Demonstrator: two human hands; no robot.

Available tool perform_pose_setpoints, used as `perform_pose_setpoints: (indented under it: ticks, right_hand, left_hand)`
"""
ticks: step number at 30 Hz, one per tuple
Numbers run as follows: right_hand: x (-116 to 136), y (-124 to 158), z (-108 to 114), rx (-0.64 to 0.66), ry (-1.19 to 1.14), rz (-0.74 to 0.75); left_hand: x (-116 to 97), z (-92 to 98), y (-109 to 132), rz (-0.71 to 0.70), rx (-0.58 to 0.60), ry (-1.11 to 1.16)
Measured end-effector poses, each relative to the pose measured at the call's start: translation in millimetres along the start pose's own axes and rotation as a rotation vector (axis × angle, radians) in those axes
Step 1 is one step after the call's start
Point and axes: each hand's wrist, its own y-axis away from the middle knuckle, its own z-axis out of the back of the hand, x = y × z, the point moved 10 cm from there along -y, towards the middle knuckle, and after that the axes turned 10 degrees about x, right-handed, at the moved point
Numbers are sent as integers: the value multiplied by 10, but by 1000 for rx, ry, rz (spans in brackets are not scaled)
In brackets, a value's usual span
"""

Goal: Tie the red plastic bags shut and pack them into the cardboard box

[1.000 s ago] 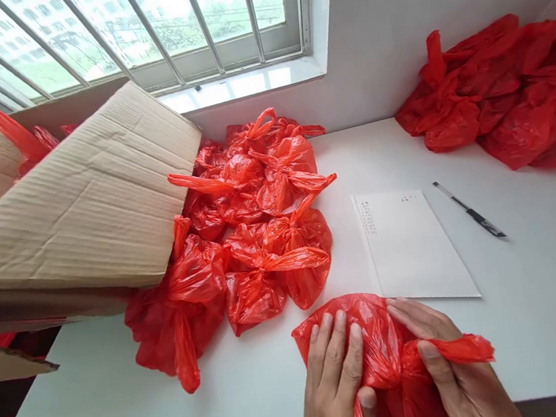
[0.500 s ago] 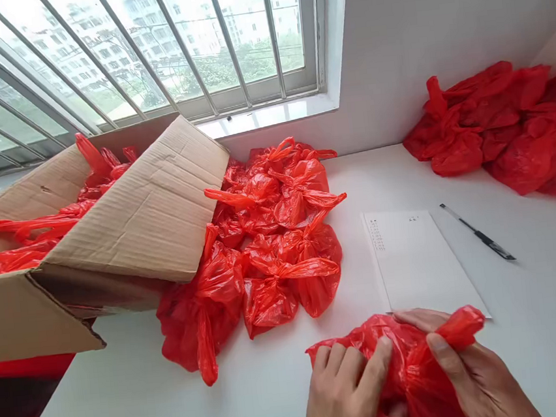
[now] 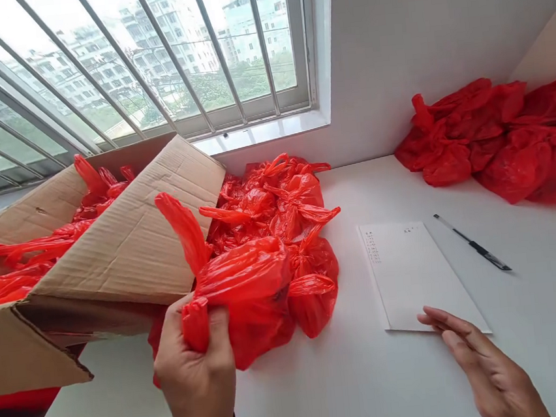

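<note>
My left hand grips a knotted red plastic bag and holds it up above the white table, just in front of the pile of tied red bags. One handle of the held bag sticks up toward the cardboard flap. My right hand is flat and open over the table, its fingertips at the near edge of a white paper sheet. It holds nothing.
An open cardboard box at the left holds more red bags. A black pen lies right of the paper. A second heap of red bags sits at the back right. A barred window is behind.
Both hands were pressing the red bag near the table's front edge. Now the left hand alone has carried it up and left toward the pile, and the right hand has let go.
</note>
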Motion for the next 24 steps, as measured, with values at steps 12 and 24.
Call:
perform_pose_setpoints:
  ticks: [12, 24]
  right_hand:
    - [26, -3, -56, -20, 124, 68]
    - [1729, -869, -536, 73, 311, 540]
  left_hand:
    - [-125, -567, -59, -246, 127, -246]
    - [289, -787, 749, -450, 71, -101]
